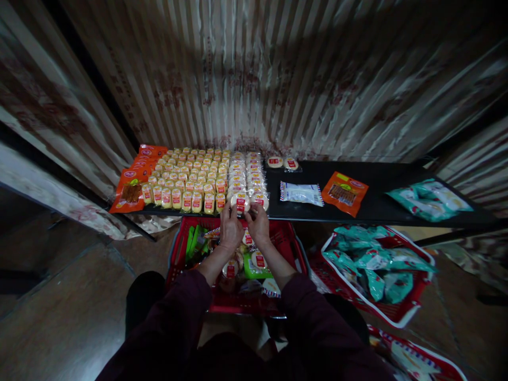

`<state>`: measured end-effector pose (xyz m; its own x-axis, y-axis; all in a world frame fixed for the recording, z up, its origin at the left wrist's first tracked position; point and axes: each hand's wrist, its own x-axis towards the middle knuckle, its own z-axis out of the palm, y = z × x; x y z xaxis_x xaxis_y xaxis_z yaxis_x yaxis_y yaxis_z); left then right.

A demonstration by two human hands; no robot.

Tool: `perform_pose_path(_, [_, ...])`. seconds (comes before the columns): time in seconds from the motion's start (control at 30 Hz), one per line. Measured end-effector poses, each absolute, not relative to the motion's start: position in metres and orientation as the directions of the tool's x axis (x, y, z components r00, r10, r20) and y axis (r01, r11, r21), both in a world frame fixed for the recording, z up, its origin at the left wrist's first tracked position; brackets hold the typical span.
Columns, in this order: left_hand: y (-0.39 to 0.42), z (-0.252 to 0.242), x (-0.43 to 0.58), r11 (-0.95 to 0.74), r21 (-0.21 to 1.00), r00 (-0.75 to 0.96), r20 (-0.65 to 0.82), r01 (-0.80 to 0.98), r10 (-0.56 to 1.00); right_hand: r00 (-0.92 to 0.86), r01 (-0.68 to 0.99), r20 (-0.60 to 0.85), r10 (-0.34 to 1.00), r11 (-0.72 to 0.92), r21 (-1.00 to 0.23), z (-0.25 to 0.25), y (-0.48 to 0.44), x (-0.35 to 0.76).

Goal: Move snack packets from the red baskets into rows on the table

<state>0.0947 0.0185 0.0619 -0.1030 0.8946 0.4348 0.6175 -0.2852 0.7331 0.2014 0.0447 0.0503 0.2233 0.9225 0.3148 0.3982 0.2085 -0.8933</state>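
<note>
Both my hands are at the shelf's front edge, by two rows of round, flat packaged cakes (237, 179) standing on edge. My left hand (231, 228) has its fingers closed on the front cake (241, 201) of the left row, a pale disc with a red label. Closed at the front of the right row, my right hand (259, 226) grips another such cake (262, 199). Below my wrists, a red basket (173, 264) holds more round cakes (257, 259) and green packets (193, 241), partly hidden by my forearms.
Small yellow wrapped cakes (186, 180) and orange packets (133, 180) fill the left of the black shelf (381, 172). To the right lie two round cakes (282, 163), a white packet (301, 193), an orange packet (344, 193) and teal bags (428, 198). Another basket (397, 317) holds teal bags.
</note>
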Motion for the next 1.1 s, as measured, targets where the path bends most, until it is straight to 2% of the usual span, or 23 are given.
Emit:
perform_pose_path(0.13, [0.017, 0.062, 0.095, -0.286, 0.707, -0.087, 0.441, 0.647, 0.893, 0.172, 0.476, 0.363, 0.916, 0.246, -0.844, 0.049, 0.047, 0.202])
perform_pose_path(0.3, [0.017, 0.063, 0.097, -0.256, 0.613, -0.035, 0.422, 0.748, 0.906, 0.133, 0.581, 0.387, 0.912, 0.244, -0.776, 0.051, 0.046, 0.201])
perform_pose_path(0.43, [0.019, 0.063, 0.097, -0.216, 0.552, -0.014, 0.382, 0.806, 0.924, 0.095, 0.706, 0.340, 0.935, 0.177, -0.686, 0.061, 0.043, 0.200])
perform_pose_path(0.57, [0.020, 0.061, 0.097, -0.204, 0.512, -0.004, 0.376, 0.834, 0.927, 0.072, 0.841, 0.277, 0.958, 0.091, -0.534, 0.070, 0.039, 0.198])
perform_pose_path(0.67, [0.019, 0.058, 0.097, -0.218, 0.491, 0.016, 0.382, 0.843, 0.924, 0.072, 0.889, 0.242, 0.968, 0.048, -0.456, 0.072, 0.038, 0.196])
perform_pose_path(0.83, [0.019, 0.051, 0.096, -0.266, 0.452, 0.074, 0.398, 0.852, 0.914, 0.061, 0.906, 0.241, 0.968, 0.048, -0.421, 0.068, 0.038, 0.196])
perform_pose_path(1.1, [0.026, 0.038, 0.096, -0.345, 0.370, 0.179, 0.415, 0.863, 0.892, 0.052, 0.901, 0.271, 0.961, 0.072, -0.428, 0.062, 0.040, 0.200])
